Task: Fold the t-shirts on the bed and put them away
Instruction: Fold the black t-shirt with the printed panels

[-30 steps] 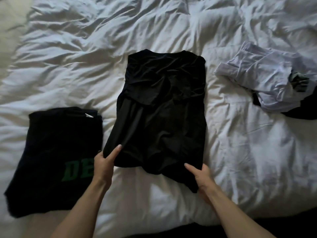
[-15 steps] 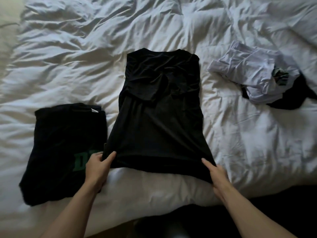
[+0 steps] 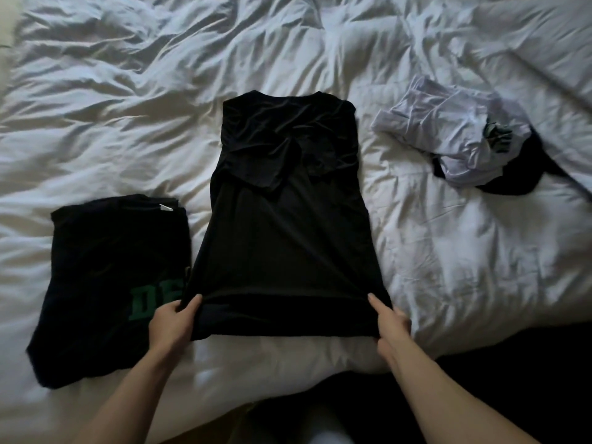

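Note:
A plain black t-shirt (image 3: 285, 225) lies lengthwise in the middle of the bed, its sleeves folded in over the chest. My left hand (image 3: 173, 322) pinches its bottom left corner and my right hand (image 3: 389, 322) pinches its bottom right corner; the hem is pulled taut and lifted a little. To the left lies a folded black t-shirt with green letters (image 3: 105, 283). At the right sits a crumpled pale lilac t-shirt (image 3: 448, 136) on top of another dark garment (image 3: 525, 174).
The bed carries a rumpled white duvet (image 3: 160, 91) that fills most of the view. Its near edge (image 3: 288, 373) runs just below my hands, with dark floor beyond at the lower right.
Both hands have gripped the bottom hem and drawn it toward me and outward, so the bunched lower part of the shirt is now smooth and stretched.

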